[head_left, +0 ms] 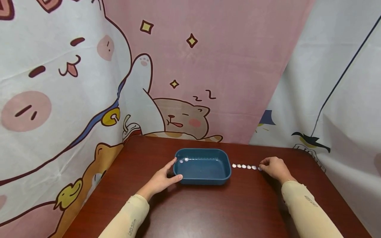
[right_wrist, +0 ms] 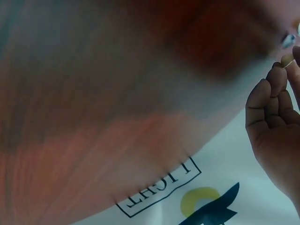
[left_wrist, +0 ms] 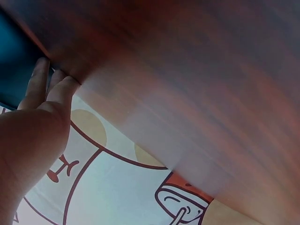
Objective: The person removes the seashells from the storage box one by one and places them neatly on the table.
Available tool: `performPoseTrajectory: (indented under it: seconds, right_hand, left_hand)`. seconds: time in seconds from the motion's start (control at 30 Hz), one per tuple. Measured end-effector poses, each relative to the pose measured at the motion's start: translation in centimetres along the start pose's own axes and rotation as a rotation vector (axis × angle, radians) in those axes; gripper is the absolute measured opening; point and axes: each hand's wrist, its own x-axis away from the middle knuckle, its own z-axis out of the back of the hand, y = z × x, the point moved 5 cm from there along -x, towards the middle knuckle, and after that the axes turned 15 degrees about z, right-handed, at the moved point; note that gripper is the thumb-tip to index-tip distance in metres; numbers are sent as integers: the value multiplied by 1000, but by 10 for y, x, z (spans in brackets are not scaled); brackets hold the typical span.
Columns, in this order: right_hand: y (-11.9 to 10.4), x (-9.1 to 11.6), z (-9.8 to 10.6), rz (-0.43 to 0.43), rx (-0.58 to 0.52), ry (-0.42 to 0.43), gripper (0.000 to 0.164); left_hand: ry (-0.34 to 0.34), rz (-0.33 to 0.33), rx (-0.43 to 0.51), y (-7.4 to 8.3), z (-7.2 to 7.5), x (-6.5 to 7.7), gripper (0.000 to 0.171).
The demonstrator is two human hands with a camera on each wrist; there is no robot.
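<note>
Pebble-like pieces line the worktop beside the blue tub; the right hand pinches the end one, best lightly, sparing its neighbour; the left hand rests relaxed fingers against the tub.

The head view is bright and mostly sharp, with soft, even light on the cloth. Pale glare spreads over the near part of the table; shadows lie beside both sleeves. The wrist views are dimmer: the table smears into blur, and the left hand and right hand look shaded.
</note>
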Motion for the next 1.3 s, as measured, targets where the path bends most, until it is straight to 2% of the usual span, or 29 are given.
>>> performPoseTrajectory:
  seconds: [0.47, 0.9, 1.17, 1.3]
  right_hand:
    - [5, 2, -13, 26, 17, 1, 29]
    - [2, 4, -6, 85, 65, 30, 20]
    - [2, 3, -4, 56, 36, 9, 21]
    - [1, 1, -7, 69, 29, 9, 21]
  left_hand:
    - [4, 7, -5, 0, 0, -1, 91]
    - [0, 8, 4, -1, 0, -1, 91]
    - [-1, 8, 0, -1, -1, -2, 91]
    - [-4, 9, 4, -2, -1, -2, 91]
